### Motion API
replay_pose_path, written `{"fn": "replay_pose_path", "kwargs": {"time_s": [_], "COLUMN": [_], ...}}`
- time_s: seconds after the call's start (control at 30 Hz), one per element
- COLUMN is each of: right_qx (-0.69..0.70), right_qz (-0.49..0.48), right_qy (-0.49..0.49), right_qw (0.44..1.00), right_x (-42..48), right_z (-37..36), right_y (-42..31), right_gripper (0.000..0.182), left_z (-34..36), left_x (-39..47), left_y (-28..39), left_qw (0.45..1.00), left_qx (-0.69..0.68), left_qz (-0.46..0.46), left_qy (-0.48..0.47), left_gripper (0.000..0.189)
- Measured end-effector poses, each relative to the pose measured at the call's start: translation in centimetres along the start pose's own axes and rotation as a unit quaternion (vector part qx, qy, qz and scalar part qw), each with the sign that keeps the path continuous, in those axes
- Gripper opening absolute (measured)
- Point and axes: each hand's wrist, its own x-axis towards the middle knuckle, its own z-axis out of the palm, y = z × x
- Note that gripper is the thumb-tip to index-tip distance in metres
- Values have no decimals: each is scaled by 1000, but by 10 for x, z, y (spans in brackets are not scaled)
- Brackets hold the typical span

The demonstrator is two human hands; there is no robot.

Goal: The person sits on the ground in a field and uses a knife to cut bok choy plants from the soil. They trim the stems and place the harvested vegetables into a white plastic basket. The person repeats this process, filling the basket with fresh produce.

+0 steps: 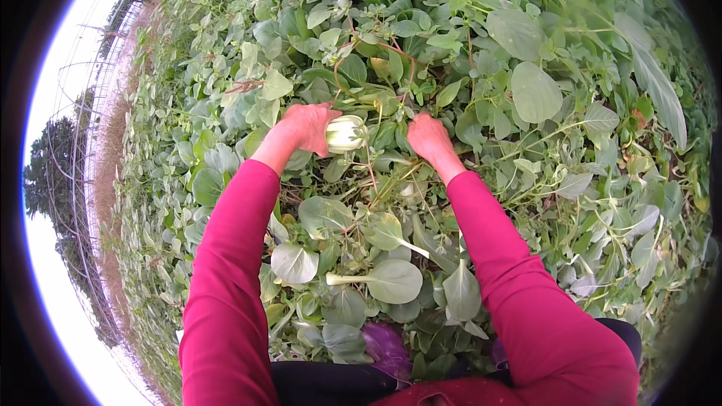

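Observation:
My left hand (307, 128) is closed around a head of bok choy (345, 134), whose pale, ribbed base points right, towards my other hand. Its leaves are mostly hidden behind my palm. To the right, my right hand (428, 134) is curled down among stems and green leaves; its fingertips are hidden, so what it grips cannot be told. Between and below the hands lie thin stems and low weeds. Nearer my body, a detached leaf with a thick white stalk (395, 281) lies on the foliage, beside another pale leaf (294, 263).
Dense leafy plants surround both hands. Reddish weed stems (413, 67) arch just beyond them. Large broad leaves (536, 92) stand at the upper right. Something purple (388, 349) shows by my legs. A metal hoop frame (84, 141) and trees stand at the far left.

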Motion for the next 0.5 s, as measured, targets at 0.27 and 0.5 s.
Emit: {"fn": "replay_pose_path", "kwargs": {"time_s": [0.27,0.5], "right_qx": [-49,-29], "right_qz": [-80,32], "right_qy": [-39,-107], "right_qw": [995,993], "right_x": [32,26], "right_z": [12,19], "right_y": [-4,-32], "right_gripper": [32,35], "left_z": [9,16], "left_x": [-1,-14], "left_y": [0,5], "left_qw": [1000,1000], "left_qx": [0,20], "left_qz": [14,7], "left_qy": [22,2], "left_gripper": [87,87]}}
